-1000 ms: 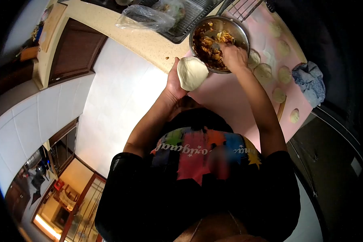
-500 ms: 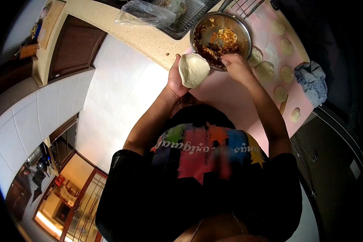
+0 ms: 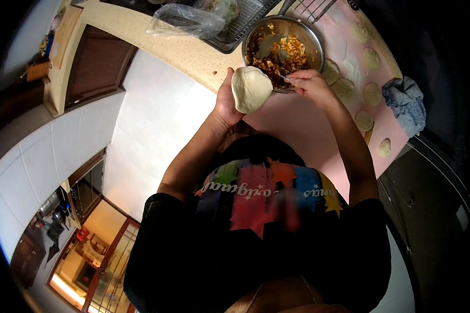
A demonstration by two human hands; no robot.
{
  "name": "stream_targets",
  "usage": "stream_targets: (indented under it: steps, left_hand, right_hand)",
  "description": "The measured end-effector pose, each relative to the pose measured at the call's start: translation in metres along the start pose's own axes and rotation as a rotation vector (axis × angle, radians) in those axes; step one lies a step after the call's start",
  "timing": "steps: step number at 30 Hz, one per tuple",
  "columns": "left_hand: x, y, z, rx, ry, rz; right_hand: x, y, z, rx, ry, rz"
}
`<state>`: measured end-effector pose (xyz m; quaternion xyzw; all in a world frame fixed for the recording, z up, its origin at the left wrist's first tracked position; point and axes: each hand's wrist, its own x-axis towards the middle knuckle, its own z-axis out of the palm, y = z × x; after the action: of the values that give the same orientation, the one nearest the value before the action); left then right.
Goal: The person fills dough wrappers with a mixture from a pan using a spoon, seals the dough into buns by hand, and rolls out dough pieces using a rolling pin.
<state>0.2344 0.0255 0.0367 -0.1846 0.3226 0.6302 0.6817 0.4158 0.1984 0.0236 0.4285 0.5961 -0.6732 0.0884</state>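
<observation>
A flattened round of pale dough [image 3: 252,91] rests in my left hand [image 3: 226,102], its fingers mostly hidden behind it. To its right, my right hand [image 3: 313,86] pinches the metal handle of a spoon [image 3: 285,78]. The spoon's head is hidden in the chopped orange-brown filling [image 3: 289,50] inside a steel pan [image 3: 318,39]. The dough is held close to the pan's near left rim.
Several dough rounds [image 3: 372,94] lie on the pink mat [image 3: 297,122] at right, beside a crumpled blue-grey cloth [image 3: 404,104]. Behind stand a black rack tray [image 3: 230,46], a clear plastic bag [image 3: 190,21] and a wire rack [image 3: 313,9]. A small crumb [image 3: 214,73] sits on the counter [image 3: 156,39].
My right hand has shifted slightly right and turned, so the spoon handle shows now. The filling near the spoon is rearranged. My left hand keeps the dough in nearly the same place.
</observation>
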Motion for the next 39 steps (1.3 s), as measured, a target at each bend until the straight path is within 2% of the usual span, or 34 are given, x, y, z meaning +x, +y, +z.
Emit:
stream_targets:
  steps: [4,8,14,17,20,23,24,25,28,32,34,35,37,39]
  left_hand:
    - [-0.013,0.008,0.021,-0.023,0.059,0.0]
    - [-0.015,0.016,0.019,-0.04,0.007,0.075]
    - [-0.006,0.026,0.032,0.039,0.122,0.185]
    - [0.009,0.018,0.049,0.057,0.207,0.206]
    - [0.023,0.009,0.068,0.061,0.209,0.178]
    - [0.043,0.0,0.077,-0.079,-0.013,0.157]
    - [0.048,-0.002,0.079,-0.126,-0.074,0.155]
    - [0.044,-0.002,0.09,-0.141,-0.042,0.175]
    - [0.046,-0.001,0.09,-0.204,-0.1,0.167]
    - [0.046,-0.001,0.079,-0.234,-0.14,0.147]
    - [0.049,0.001,0.071,-0.265,-0.174,0.134]
    - [0.05,0.002,0.066,-0.232,-0.186,0.14]
    - [0.038,0.005,0.069,-0.172,-0.129,0.13]
    - [0.033,0.006,0.058,-0.12,-0.081,0.163]
  right_hand:
    - [-0.007,-0.005,-0.001,0.101,0.017,0.03]
    - [-0.004,-0.003,-0.009,0.143,0.039,0.002]
    - [-0.01,-0.016,-0.023,0.198,0.134,-0.009]
    - [-0.008,-0.008,-0.035,0.306,0.132,-0.087]
    - [-0.02,-0.021,-0.04,0.225,0.14,-0.057]
    - [-0.049,-0.043,-0.017,0.144,0.148,-0.063]
    - [-0.046,-0.031,-0.006,-0.062,0.301,-0.287]
    - [-0.051,-0.032,0.007,-0.269,0.449,-0.509]
    - [-0.066,-0.03,0.033,-0.996,0.762,-0.741]
    - [-0.072,-0.027,0.043,-1.058,0.774,-0.706]
    - [-0.075,-0.028,0.041,-0.976,0.888,-0.85]
    - [-0.075,-0.03,0.038,-0.977,0.887,-0.842]
    - [-0.066,-0.035,0.027,-0.75,0.997,-1.02]
    - [-0.066,-0.03,0.008,-0.911,0.947,-0.776]
